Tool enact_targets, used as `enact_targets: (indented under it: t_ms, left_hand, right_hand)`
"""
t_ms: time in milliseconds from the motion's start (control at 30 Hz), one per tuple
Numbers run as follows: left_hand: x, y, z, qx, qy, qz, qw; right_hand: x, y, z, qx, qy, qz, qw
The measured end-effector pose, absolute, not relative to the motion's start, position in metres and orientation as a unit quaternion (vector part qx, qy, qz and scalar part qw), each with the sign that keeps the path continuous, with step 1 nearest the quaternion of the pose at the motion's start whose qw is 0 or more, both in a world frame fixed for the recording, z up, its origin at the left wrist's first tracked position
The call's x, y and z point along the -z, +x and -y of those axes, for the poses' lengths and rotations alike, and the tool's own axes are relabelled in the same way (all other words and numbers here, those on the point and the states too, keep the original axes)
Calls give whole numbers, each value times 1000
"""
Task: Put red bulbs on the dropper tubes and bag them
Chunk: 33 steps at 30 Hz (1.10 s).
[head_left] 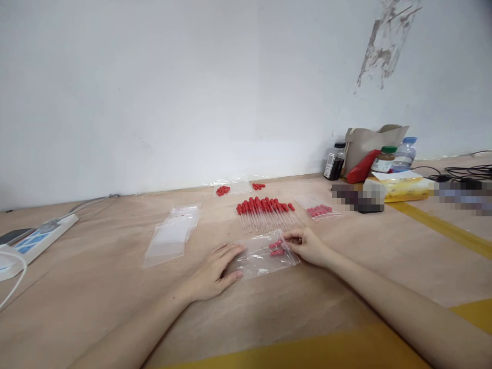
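Observation:
In front of me a clear zip bag (255,259) lies flat on the table, with a few red-bulbed droppers (277,252) inside, bulbs towards its right end. My left hand (215,271) rests at the bag's left edge, fingers apart, thumb and fingertips by the plastic. At the right end, the fingers of my right hand (303,246) are pinched on the bag's edge, close to the red bulbs; whether they also grip a dropper is hidden. Just beyond the bag lies a row of loose droppers (265,206) with red bulbs and clear thin stems.
Flat clear bags (171,236) are stacked on the left. Filled bags lie at the right (321,209) and by the wall (223,190). A power strip (46,241) is far left. Bottles (334,163), a grey bag (372,141) and a yellow tissue pack (403,189) stand right.

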<state>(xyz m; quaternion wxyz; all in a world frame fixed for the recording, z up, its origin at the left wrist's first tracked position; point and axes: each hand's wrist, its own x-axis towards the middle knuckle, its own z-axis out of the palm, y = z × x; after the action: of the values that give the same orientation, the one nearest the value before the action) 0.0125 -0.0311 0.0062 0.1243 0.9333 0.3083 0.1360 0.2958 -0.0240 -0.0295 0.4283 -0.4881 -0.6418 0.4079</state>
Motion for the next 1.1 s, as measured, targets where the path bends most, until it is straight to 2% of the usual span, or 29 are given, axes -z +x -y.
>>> enact_targets:
  t_ms: [100, 200, 300, 433, 600, 733, 800, 867, 1000, 1100]
  left_hand:
    - [-7, 13, 32, -146, 934, -304, 120]
    - [-7, 13, 32, -142, 936, -300, 116]
    - [-6, 13, 31, -138, 939, -294, 116]
    - [-4, 13, 31, -148, 936, -293, 125]
    - [-5, 13, 31, -154, 934, -292, 134]
    - [-7, 13, 31, -148, 935, -293, 135]
    - [-7, 12, 31, -142, 935, -296, 133]
    - [-7, 12, 31, -138, 935, -299, 130]
    - [-7, 13, 31, -143, 935, -299, 125]
    - [-7, 13, 32, -144, 934, -301, 127]
  right_hand:
    - [23, 297, 27, -398, -473, 679, 396]
    - [16, 308, 20, -361, -521, 664, 397]
    - [10, 326, -1, -225, -641, 627, 381]
    - [1, 343, -35, -80, -752, 592, 278]
    - [-4, 338, -66, -92, -787, 570, 216]
    - [-11, 337, -67, -110, -784, 572, 215]
    - [-17, 340, -57, -103, -774, 580, 232]
    - [-22, 344, -42, -124, -746, 587, 287]
    - [-15, 340, -7, -293, -611, 545, 494]
    - [0, 328, 9, -329, -560, 454, 610]
